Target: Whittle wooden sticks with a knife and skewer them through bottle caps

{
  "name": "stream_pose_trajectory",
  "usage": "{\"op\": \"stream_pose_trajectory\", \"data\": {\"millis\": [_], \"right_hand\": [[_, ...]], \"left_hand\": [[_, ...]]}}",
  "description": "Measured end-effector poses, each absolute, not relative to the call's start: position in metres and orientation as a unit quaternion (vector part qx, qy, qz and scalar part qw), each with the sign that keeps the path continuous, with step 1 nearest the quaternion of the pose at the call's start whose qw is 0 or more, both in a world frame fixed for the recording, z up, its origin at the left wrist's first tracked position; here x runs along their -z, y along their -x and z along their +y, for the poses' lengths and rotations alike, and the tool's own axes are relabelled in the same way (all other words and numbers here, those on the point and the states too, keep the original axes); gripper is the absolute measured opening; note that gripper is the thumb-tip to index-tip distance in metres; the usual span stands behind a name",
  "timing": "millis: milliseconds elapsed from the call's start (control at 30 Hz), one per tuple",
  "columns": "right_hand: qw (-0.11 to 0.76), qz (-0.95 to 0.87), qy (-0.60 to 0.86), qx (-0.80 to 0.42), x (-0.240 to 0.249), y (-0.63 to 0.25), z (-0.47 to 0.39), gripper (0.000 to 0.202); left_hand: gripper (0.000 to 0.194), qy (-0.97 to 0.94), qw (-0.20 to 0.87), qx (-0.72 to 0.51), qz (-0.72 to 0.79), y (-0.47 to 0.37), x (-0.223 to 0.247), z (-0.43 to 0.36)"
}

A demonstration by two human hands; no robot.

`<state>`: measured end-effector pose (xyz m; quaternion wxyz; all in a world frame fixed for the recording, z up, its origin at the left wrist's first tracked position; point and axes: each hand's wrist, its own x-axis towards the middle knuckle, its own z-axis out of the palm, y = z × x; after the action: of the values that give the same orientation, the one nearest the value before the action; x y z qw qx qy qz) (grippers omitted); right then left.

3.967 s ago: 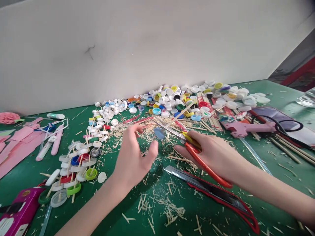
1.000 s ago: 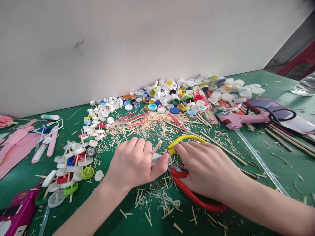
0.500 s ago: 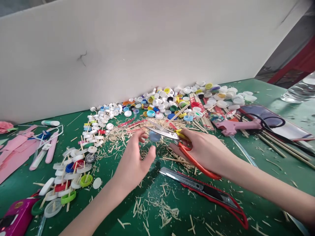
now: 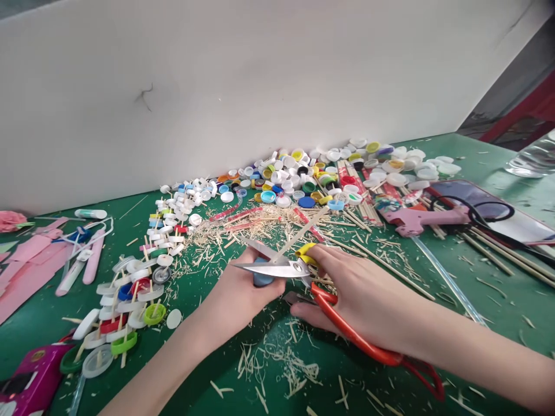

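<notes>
My left hand point(image 4: 243, 289) is closed round a small blue bottle cap point(image 4: 262, 273) at the middle of the table. A pale wooden stick point(image 4: 299, 236) slants up to the right from the cap, between the parted blades of the scissors point(image 4: 277, 268). My right hand point(image 4: 351, 283) grips the scissors by their yellow and red handles. Beneath that hand lies a red box cutter point(image 4: 425, 375), mostly hidden, its blade end showing near my right thumb.
Piled bottle caps point(image 4: 286, 173) line the white board point(image 4: 260, 75). Caps on sticks point(image 4: 125, 312) stand at left, beside pink paper point(image 4: 34, 266) and a magenta device point(image 4: 34, 375). A pink glue gun point(image 4: 429, 218), phone point(image 4: 489, 208) and clear bottle point(image 4: 533, 159) lie at right. Shavings cover the middle.
My left hand has closed on the blue cap, which was beyond its open fingers. The scissors and my right hand have come lower and now cover much of the box cutter.
</notes>
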<state>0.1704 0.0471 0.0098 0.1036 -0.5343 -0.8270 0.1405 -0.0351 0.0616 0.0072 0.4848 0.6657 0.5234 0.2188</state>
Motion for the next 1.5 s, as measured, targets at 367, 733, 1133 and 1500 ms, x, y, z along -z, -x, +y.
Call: {"op": "stream_pose_trajectory", "data": {"millis": [367, 733, 1133, 1500], "right_hand": [[0.122, -0.852, 0.497, -0.112, -0.003, -0.174, 0.05, 0.02], [0.117, -0.863, 0.486, -0.076, -0.001, -0.176, 0.049, 0.005], [0.103, -0.838, 0.527, 0.098, 0.007, -0.181, 0.06, 0.016], [0.164, -0.859, 0.445, 0.194, 0.006, -0.165, 0.036, 0.009]], "left_hand": [[0.009, -0.643, 0.641, -0.132, 0.397, 0.042, -0.015, 0.06], [0.016, -0.638, 0.652, -0.103, 0.396, 0.041, -0.01, 0.058], [0.065, -0.841, -0.02, -0.21, 0.499, 0.062, -0.035, 0.066], [0.047, -0.839, -0.252, -0.29, 0.386, 0.029, -0.012, 0.053]]}}
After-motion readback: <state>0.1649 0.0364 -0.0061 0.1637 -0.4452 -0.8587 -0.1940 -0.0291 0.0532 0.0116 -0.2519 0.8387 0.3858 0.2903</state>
